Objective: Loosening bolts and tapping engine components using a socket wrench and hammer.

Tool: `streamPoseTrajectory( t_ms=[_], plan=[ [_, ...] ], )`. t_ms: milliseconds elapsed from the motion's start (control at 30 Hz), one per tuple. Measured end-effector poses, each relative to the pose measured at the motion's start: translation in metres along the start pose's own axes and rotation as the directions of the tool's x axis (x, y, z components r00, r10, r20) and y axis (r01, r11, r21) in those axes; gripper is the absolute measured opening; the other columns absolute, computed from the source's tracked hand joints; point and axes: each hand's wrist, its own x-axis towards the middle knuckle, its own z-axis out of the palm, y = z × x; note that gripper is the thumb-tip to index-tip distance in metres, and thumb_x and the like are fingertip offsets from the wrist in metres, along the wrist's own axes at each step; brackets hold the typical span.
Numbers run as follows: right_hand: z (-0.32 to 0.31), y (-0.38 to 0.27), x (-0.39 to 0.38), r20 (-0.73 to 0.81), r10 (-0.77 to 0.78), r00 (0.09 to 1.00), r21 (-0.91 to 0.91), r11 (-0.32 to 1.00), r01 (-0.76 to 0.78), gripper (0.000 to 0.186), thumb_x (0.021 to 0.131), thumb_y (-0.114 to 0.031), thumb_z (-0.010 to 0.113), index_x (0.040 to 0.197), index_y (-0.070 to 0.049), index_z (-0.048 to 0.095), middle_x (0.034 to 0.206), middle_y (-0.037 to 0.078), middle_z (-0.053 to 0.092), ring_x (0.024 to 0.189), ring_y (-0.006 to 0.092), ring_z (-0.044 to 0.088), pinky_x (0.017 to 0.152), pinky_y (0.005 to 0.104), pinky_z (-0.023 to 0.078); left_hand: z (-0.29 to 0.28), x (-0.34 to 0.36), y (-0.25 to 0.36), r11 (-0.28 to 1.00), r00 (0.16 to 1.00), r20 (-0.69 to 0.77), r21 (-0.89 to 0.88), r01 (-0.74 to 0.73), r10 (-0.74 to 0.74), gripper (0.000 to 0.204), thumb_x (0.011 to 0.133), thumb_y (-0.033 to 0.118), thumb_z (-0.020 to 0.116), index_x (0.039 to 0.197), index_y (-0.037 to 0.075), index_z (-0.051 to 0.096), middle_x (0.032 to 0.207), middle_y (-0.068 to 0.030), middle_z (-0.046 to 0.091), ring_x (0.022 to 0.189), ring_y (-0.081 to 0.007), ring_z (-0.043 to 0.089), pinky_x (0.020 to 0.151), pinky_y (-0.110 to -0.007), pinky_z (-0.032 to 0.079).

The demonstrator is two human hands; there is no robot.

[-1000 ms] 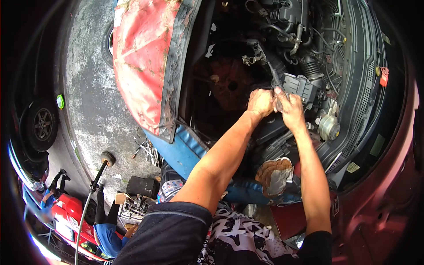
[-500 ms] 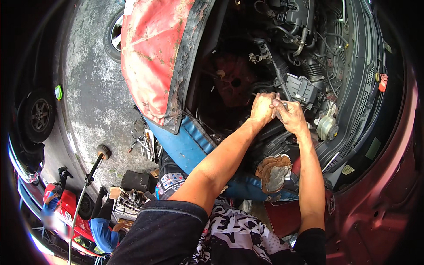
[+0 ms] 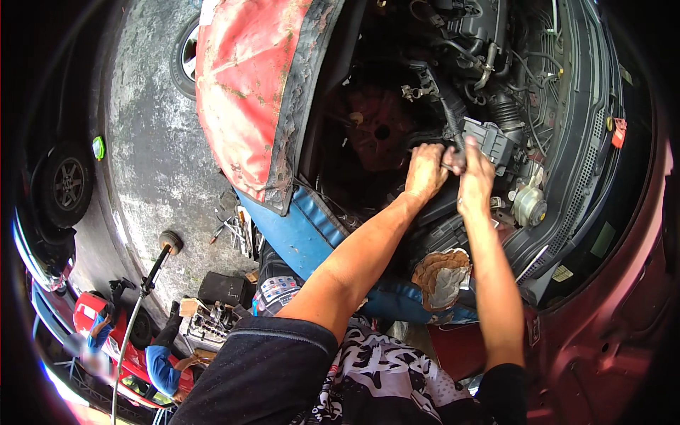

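Over the car's engine bay both my hands work close together. My left hand [image 3: 427, 172] is closed, knuckles up, above the dark gap at the near side of the bay. Just right of it, my right hand [image 3: 475, 180] has its thumb stretched forward and its fingers curled toward the left hand, slightly blurred. A small dark shape shows between the two hands; its kind I cannot make out. Beyond them stands a grey-black ribbed box [image 3: 489, 142] with a corrugated black hose [image 3: 506, 110]. A pale fluid reservoir [image 3: 529, 205] sits to the right.
A blue cover [image 3: 290, 227] and a faded red cover [image 3: 241, 92] drape the car's edge. Crumpled brown-white paper [image 3: 443, 280] lies near my right forearm. On the floor are hand tools [image 3: 237, 223] and a metal engine part [image 3: 211, 322]. Another person [image 3: 163, 368] crouches at lower left.
My right hand has turned and pulled slightly away from the left, its thumb now pointing forward. My left hand stays nearly in place. The view has shifted a little.
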Motion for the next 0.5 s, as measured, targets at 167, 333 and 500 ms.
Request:
streamPoseTrajectory(
  t_ms=[167,333,500],
  plan=[
    [0.010,0.008,-0.051,-0.022,-0.261,0.965,-0.343,0.909,0.238,0.040,0.101,-0.024,0.052,0.127,0.005,0.049,0.117,0.017,0.057,0.108,0.0244,0.057,0.098,0.0383,0.045,-0.001,-0.005,-0.003,0.994,0.999,-0.025,0.103,-0.022,0.024,0.023,0.097,0.021,0.052,0.091,0.001,0.062,0.085,-0.0190,0.064,0.083,-0.0365,0.059,0.081,-0.048,0.045],
    [-0.035,-0.047,-0.053,0.745,-0.245,0.620,-0.633,0.034,0.774,0.047,0.084,-0.005,0.060,0.131,-0.003,0.056,0.144,0.015,0.045,0.139,0.0349,0.036,0.111,0.0490,0.033,0.000,-0.005,-0.001,0.986,0.986,-0.106,0.126,-0.111,0.125,0.027,0.098,0.024,0.051,0.090,0.002,0.063,0.078,-0.0184,0.063,0.080,-0.0360,0.060,0.082,-0.046,0.046],
    [-0.037,-0.080,-0.051,0.839,-0.067,0.540,-0.541,0.004,0.841,0.045,0.078,-0.005,0.065,0.123,-0.001,0.060,0.136,0.015,0.054,0.138,0.0297,0.040,0.115,0.0474,0.031,-0.005,0.000,-0.004,0.997,1.000,0.002,0.079,0.005,-0.005,0.025,0.098,0.024,0.052,0.090,0.002,0.060,0.082,-0.0198,0.064,0.084,-0.0396,0.059,0.079,-0.049,0.046]
  ],
)
